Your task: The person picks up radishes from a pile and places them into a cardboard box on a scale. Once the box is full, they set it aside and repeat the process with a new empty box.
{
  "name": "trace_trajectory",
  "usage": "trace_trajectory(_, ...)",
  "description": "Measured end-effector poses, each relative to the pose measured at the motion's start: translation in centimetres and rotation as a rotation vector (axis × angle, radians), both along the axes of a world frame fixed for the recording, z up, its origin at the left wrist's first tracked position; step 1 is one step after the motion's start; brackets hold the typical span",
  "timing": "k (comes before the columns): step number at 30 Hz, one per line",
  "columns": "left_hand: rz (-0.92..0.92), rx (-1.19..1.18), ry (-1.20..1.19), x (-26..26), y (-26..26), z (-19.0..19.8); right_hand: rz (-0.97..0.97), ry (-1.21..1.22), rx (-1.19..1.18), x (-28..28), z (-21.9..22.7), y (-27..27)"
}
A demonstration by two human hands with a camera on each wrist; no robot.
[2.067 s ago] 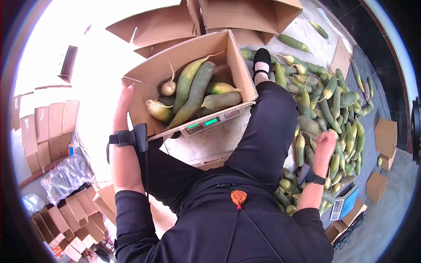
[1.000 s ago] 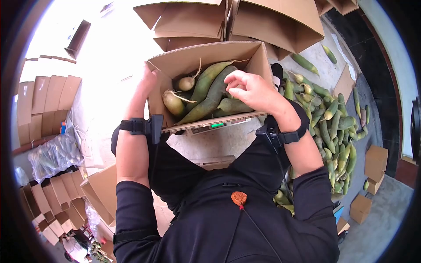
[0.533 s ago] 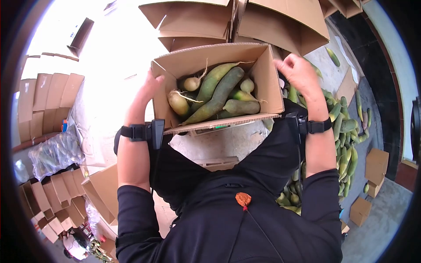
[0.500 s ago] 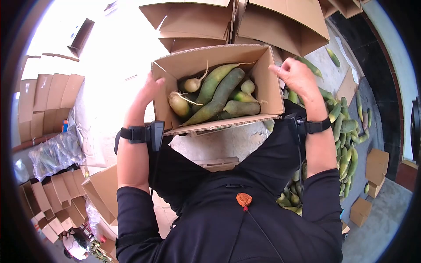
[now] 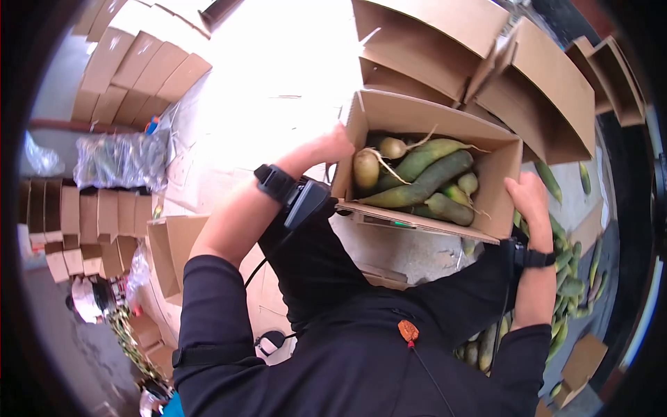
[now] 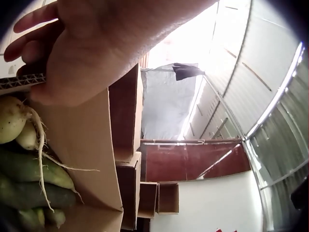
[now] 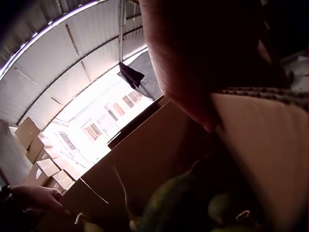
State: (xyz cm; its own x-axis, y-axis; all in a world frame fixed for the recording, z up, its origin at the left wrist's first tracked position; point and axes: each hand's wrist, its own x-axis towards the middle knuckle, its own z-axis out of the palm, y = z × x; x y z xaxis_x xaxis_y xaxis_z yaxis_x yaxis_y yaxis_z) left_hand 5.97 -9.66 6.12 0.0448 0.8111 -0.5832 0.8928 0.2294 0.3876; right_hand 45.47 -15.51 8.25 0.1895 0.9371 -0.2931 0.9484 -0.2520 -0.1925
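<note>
Two hands on a carton of green radishes.
The left hand (image 5: 332,144) pinches the carton's left rim, thumb inside, fingers outside; the open carton (image 5: 439,112) sits between the person's hands, before the knees, long radishes (image 5: 432,179) lying inside it; the right hand (image 5: 530,198) grips the right rim with bent fingers; farther right, more radishes (image 5: 571,286) lie heaped on the floor.

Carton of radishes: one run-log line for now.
carton: radishes inside | left hand: grips left rim | right hand: grips right rim | pile: more radishes, right side
</note>
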Motion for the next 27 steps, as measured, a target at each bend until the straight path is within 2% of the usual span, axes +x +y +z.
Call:
trace_trajectory(1,-0.072,-0.075,0.039,-0.3,0.6,-0.1,-0.011,-0.004,0.024,-0.2,0.1,-0.1)
trace_trajectory(2,-0.049,-0.078,0.039,-1.0,0.8,-0.5,0.011,-0.002,0.022,-0.5,0.6,-0.1)
trace_trajectory(4,-0.602,0.208,0.133,-2.5,1.3,-2.2,-0.003,0.091,0.037,-1.1,1.8,0.1)
trace_trajectory(5,-0.258,0.064,0.01,-2.8,1.8,-2.9,0.011,0.136,0.054,-1.0,1.8,0.4)
trace_trajectory(6,-0.245,0.067,0.014,-3.2,1.8,-2.3,0.024,0.14,0.056,-1.3,2.1,0.9)
trace_trajectory(8,0.025,-0.003,-0.188,-3.3,1.8,0.5,-0.007,0.23,0.038,-1.8,3.3,1.6)
trace_trajectory(9,0.023,-0.033,-0.124,-3.3,2.1,1.6,0.022,0.222,0.065,-2.3,3.9,2.0)
trace_trajectory(12,0.059,-0.016,-0.108,-5.0,2.9,1.6,0.098,0.162,0.102,-3.4,5.2,3.8)
trace_trajectory(14,0.059,-0.027,-0.168,-7.5,4.5,1.6,0.141,0.128,0.127,-5.2,6.7,5.7)
trace_trajectory(16,0.134,0.065,-0.222,-9.2,4.7,2.9,0.146,0.16,0.158,-6.9,7.7,7.2)
trace_trajectory(18,0.181,0.13,-0.165,-10.8,4.4,5.6,0.226,0.144,0.208,-8.9,8.7,8.5)
trace_trajectory(20,0.267,0.229,-0.208,-14.0,4.2,5.1,0.233,0.187,0.225,-11.7,9.9,9.0)
trace_trajectory(23,0.31,0.322,-0.13,-17.1,1.2,7.9,0.321,0.114,0.239,-14.9,9.8,10.9)
trace_trajectory(25,0.293,0.403,0.048,-19.8,-0.9,9.3,0.4,0.067,0.388,-18.4,10.1,11.4)
trace_trajectory(27,0.347,0.417,0.082,-23.2,-3.6,9.0,0.454,0.064,0.379,-21.9,10.0,11.8)
